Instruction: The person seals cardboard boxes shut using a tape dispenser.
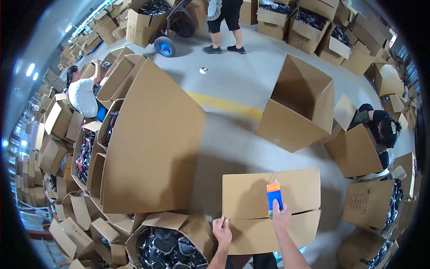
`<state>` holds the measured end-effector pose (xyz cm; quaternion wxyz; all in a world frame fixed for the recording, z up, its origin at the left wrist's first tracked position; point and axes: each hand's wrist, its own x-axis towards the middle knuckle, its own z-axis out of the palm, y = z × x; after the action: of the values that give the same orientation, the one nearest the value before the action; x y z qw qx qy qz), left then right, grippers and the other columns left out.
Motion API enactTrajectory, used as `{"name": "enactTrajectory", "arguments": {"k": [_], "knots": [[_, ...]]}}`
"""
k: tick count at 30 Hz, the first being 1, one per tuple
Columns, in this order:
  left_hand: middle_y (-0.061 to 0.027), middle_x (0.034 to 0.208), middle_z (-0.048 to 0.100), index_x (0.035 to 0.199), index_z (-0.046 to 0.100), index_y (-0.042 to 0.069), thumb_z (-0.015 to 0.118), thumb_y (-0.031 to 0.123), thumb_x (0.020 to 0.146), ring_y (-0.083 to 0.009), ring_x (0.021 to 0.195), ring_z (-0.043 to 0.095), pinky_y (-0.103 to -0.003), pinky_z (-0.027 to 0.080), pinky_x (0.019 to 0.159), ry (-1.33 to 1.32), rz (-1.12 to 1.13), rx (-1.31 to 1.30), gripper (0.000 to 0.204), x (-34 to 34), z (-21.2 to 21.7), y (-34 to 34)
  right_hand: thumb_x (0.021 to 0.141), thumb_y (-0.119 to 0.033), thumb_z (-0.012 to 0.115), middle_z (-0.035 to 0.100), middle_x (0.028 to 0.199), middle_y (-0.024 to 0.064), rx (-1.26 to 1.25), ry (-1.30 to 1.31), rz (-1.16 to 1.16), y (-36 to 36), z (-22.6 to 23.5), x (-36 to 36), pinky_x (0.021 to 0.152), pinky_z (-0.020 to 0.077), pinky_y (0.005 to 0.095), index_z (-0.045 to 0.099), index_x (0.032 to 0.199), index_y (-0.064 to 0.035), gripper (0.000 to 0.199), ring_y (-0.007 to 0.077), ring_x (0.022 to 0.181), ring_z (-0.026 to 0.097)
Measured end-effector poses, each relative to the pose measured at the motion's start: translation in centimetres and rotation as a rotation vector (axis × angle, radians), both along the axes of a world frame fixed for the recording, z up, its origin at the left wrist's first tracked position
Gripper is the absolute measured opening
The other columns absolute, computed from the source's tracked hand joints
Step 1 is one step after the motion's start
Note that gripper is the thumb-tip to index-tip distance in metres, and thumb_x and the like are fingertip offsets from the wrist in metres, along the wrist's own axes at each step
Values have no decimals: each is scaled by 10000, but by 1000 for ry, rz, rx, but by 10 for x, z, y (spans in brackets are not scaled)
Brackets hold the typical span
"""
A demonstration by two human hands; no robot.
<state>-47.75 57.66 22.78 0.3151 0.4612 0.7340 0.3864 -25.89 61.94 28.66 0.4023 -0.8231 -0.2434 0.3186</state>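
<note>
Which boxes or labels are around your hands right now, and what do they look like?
Closed brown cardboard box: under both hands, flaps meeting in a seam.
Orange-and-blue tape dispenser: in the right hand, on that seam.
Left hand: on the box's near left edge.
Open empty brown carton: beyond, tilted.

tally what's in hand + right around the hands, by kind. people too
Tape dispenser, orange and blue, in the right hand: 1
Closed box under it, left hand on its flap: 1
Empty open box on the floor: 1
Other people: 3
Total: 6
</note>
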Motion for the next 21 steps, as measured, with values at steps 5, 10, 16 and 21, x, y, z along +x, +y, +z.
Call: {"name": "enactTrajectory", "arguments": {"k": [5,10,16,21], "knots": [[-94,944,530,941,668,-8,709,14,839,-185,752,545,-306,474,678,-44,131,54,112,4,-11,4,913,-299,691,530,620,5,117,13,-62,-7,-16,-5,508,397,306,549,687,-22,384,78,571,436],[-110,980,558,1038,642,-8,677,25,864,-226,811,577,-332,500,731,-21,74,60,181,-4,-17,7,919,-341,685,544,617,7,116,38,-28,-15,-36,6,508,408,315,558,693,-16,416,88,558,470],[-248,1113,637,1158,596,-78,469,198,1006,-364,1035,606,-403,445,977,-64,-79,-174,340,-13,-24,23,913,-331,678,635,700,38,-35,184,26,14,17,8,567,451,289,686,885,2,334,100,610,537],[-130,732,513,939,577,-49,424,221,1028,-230,688,490,-374,432,630,29,-268,-131,323,0,-14,36,895,-301,701,593,658,1,-217,236,-100,-35,25,10,552,431,294,653,821,-11,303,80,612,507]]}}
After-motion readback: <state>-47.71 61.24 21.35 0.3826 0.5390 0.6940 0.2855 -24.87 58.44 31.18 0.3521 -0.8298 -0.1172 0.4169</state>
